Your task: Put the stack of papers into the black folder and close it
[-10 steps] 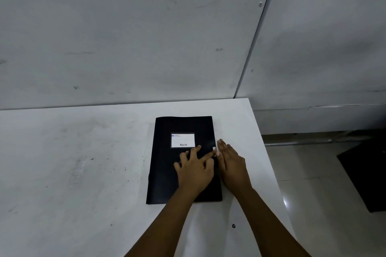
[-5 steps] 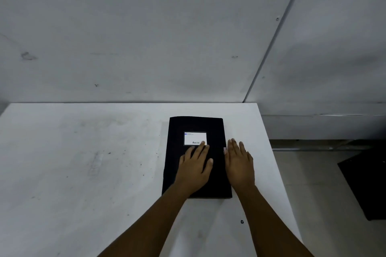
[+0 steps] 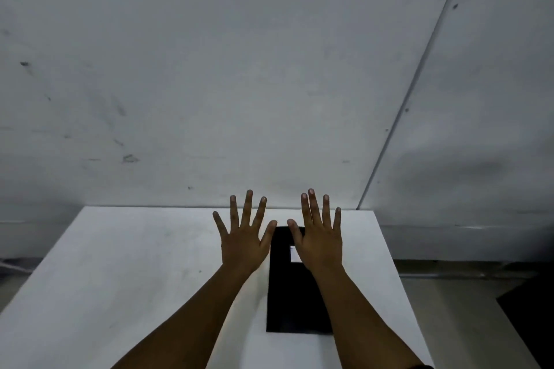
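The black folder [image 3: 292, 296] lies closed and flat on the white table [image 3: 135, 278], with a small white label on its cover partly behind my right hand. No papers show outside it. My left hand [image 3: 244, 237] is raised above the table just left of the folder, fingers spread, holding nothing. My right hand [image 3: 319, 240] is raised over the folder's far part, fingers also spread and empty. Both hands are lifted clear of the folder, backs toward me.
A grey panelled wall [image 3: 269, 69] rises directly behind the table. The table's right edge [image 3: 398, 278] drops to a tiled floor, where a dark object [image 3: 530, 317] sits at the far right.
Both hands have lifted off the folder's cover and risen with fingers spread. The view has tilted upward, so the folder now appears lower in the frame.
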